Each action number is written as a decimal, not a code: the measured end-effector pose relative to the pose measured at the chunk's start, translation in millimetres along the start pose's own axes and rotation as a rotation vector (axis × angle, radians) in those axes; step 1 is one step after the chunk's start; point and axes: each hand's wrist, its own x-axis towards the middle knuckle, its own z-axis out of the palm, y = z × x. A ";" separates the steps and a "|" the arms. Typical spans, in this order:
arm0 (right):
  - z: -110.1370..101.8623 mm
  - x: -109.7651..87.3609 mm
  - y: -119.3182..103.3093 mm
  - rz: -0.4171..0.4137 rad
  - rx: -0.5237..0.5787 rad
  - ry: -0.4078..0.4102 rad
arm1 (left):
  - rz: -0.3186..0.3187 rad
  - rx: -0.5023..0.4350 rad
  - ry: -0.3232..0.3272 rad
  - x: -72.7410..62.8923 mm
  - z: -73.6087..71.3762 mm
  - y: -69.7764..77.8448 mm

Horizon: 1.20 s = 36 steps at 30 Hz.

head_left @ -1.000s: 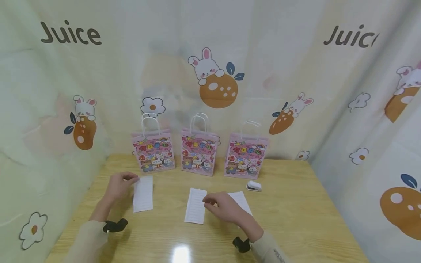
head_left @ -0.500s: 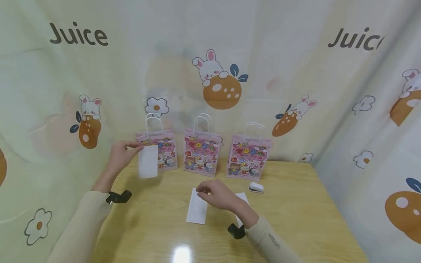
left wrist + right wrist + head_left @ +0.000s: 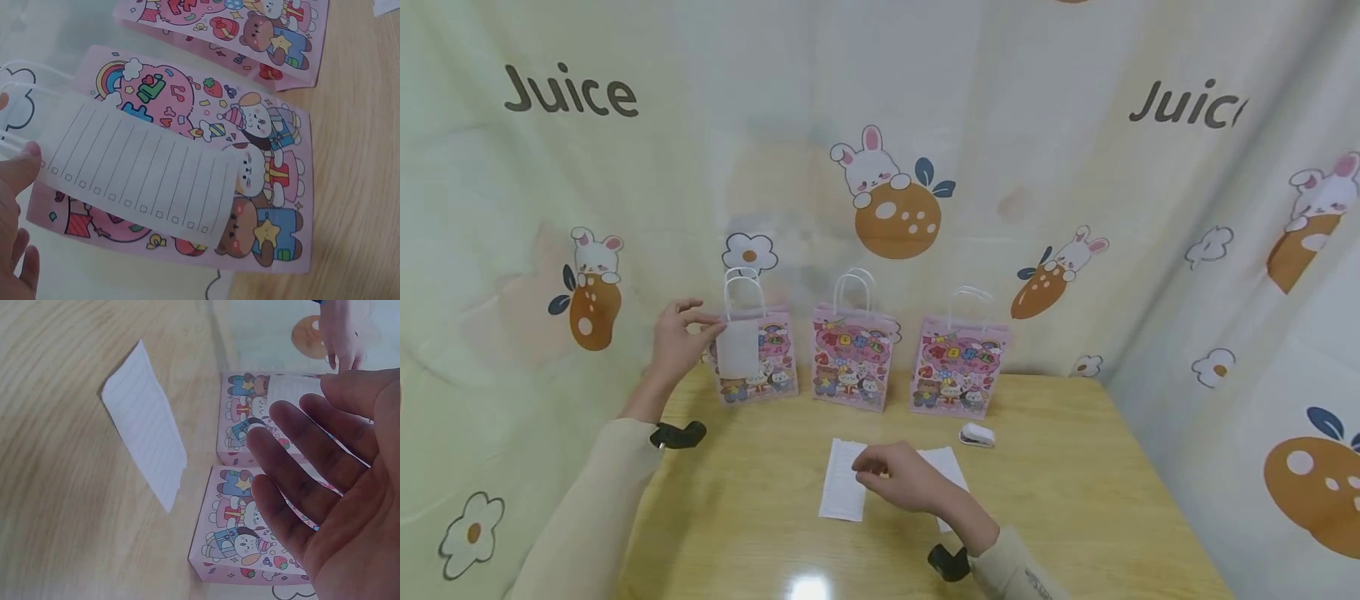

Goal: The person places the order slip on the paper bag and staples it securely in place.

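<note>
My left hand (image 3: 679, 340) pinches a lined checklist paper (image 3: 137, 169) by its top edge, between thumb and fingers. The paper hangs in front of the left pink paper bag (image 3: 778, 358), covering part of its cartoon print, and its upper end is by the white handle. My right hand (image 3: 904, 475) hovers over the table with loosely bent fingers and holds nothing. Beneath and beside it lies a second lined paper (image 3: 841, 492); in the right wrist view this paper (image 3: 144, 419) is apart from the fingers. A third paper (image 3: 946, 463) is partly hidden behind the right hand.
The middle pink bag (image 3: 852, 367) and the right pink bag (image 3: 958, 375) stand upright along the back of the wooden table (image 3: 1060, 500). A small white stapler (image 3: 977, 434) lies before the right bag. A printed curtain (image 3: 1045, 167) hangs behind.
My left hand has lifted the paper off the table and carried it up and back to the left bag's front. The right hand has stayed near the middle paper, shifting slightly.
</note>
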 end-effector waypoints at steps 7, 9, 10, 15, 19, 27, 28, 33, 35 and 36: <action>7.1 -7.8 3.5 0.000 0.055 0.016 | -0.056 -0.046 -0.027 8.6 3.0 0.1; 13.7 -13.1 6.3 0.032 0.089 0.011 | -0.070 -0.051 -0.029 8.1 4.8 -1.7; 17.3 -15.7 8.2 0.045 0.100 0.011 | -0.077 -0.061 -0.030 8.1 6.0 -2.2; 34.5 -30.9 15.9 0.090 0.198 0.028 | -0.143 -0.116 -0.021 7.4 16.3 -5.8; 43.7 -43.4 21.9 0.120 0.229 0.043 | -0.171 -0.144 -0.012 2.8 23.3 -8.3; 13.7 -60.3 40.5 0.150 0.199 0.153 | -0.152 -0.188 0.060 -0.9 25.7 -10.8; 7.2 -62.6 44.1 0.154 0.200 0.173 | -0.154 -0.194 0.061 -0.6 26.3 -10.6; -23.5 -72.9 65.3 0.183 0.197 0.280 | -0.127 -0.265 0.072 4.5 32.5 -7.5; -33.5 -76.8 75.7 0.201 0.177 0.326 | -0.126 -0.260 0.084 5.8 34.7 -6.4; -38.2 -78.8 81.4 0.214 0.168 0.348 | -0.132 -0.258 0.090 6.1 35.7 -6.0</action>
